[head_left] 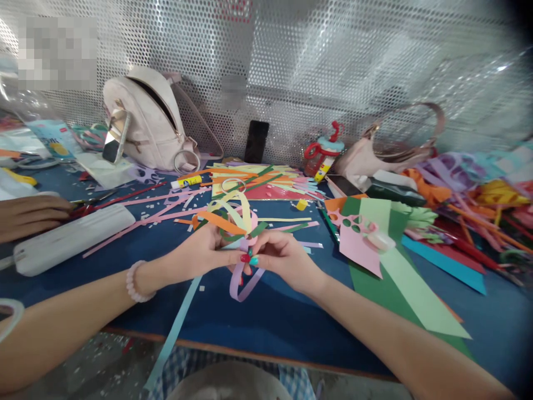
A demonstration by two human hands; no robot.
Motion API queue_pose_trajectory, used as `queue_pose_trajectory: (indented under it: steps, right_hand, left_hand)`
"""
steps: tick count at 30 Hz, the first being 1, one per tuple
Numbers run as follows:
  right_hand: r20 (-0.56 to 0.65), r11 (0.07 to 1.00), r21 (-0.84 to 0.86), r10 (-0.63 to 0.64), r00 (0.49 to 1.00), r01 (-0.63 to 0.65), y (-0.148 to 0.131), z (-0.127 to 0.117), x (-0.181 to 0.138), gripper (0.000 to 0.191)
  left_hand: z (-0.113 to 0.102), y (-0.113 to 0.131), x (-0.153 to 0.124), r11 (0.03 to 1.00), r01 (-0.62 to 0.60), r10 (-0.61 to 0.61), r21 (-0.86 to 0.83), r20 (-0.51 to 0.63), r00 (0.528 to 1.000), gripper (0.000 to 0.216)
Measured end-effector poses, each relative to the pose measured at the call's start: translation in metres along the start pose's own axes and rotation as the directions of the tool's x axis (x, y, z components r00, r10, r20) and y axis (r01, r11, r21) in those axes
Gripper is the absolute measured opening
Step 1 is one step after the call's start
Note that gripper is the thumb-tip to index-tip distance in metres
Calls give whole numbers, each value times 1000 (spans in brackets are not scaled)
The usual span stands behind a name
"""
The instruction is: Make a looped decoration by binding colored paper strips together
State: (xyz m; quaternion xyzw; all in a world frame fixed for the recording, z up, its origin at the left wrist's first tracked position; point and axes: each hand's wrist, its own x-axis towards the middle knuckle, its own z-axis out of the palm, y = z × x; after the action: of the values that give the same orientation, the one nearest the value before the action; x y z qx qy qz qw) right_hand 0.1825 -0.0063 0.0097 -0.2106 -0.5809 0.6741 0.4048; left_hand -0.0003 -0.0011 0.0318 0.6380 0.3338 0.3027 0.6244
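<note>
Over the blue table (266, 316), my left hand (204, 253) and my right hand (281, 255) meet, both pinched on a bundle of coloured paper strips (233, 219). Orange, yellow and green strips fan upward from the pinch. A lilac strip loop (244, 283) hangs down below my fingers. A long pale blue strip (175, 328) runs from under my left hand past the table's front edge. A pink bead bracelet (134, 282) circles my left wrist.
Another person's hand (29, 214) rests at the left by a white case (70, 236). A beige backpack (145, 119), a phone (256, 141), a glue stick (186, 181), stacked paper strips (258, 183), green and pink sheets (391, 261) and a handbag (391, 150) crowd the table.
</note>
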Motion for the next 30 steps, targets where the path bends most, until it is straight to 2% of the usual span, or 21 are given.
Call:
queue_pose_trajectory:
  steps: [4,7,9,12,15,18,21,26,30]
  right_hand:
    - [-35,995,-84,-53,998,50,-4,-3,0,17]
    - [13,995,-80,-67,998,68,-7,-9,-3,15]
    - [60,995,-60,-81,995,85,-10,-12,-5,12]
    - [57,985,-107,-127,990,132,-15,-17,-5,11]
    - [-30,948,-287,-153,988,138,-21,-21,-4,10]
    - [-88,835,-543,-157,984,85,-26,-23,-4,9]
    - [-67,709,-701,-162,984,69,-29,-22,-5,19]
    - [71,478,-865,-180,981,150,-31,-16,-7,9]
    - [119,397,-898,-197,973,190,-33,-12,-6,9]
  left_hand:
    - [-2,-2,2,1000,-5,8,20,-123,992,28]
    - [-5,-1,5,999,-30,38,39,-243,969,30]
    - [-9,1,6,997,-26,44,70,-279,959,30]
    - [-11,4,4,983,11,39,186,-263,964,31]
    - [-10,8,1,945,74,-8,318,-203,979,41]
    - [-8,9,-1,911,115,-53,397,-164,985,40]
    - [-8,6,-2,891,125,-71,436,-138,988,31]
    - [-7,3,-4,863,45,-41,503,-20,999,25]
    - [-6,5,-4,816,-21,2,577,35,999,24]
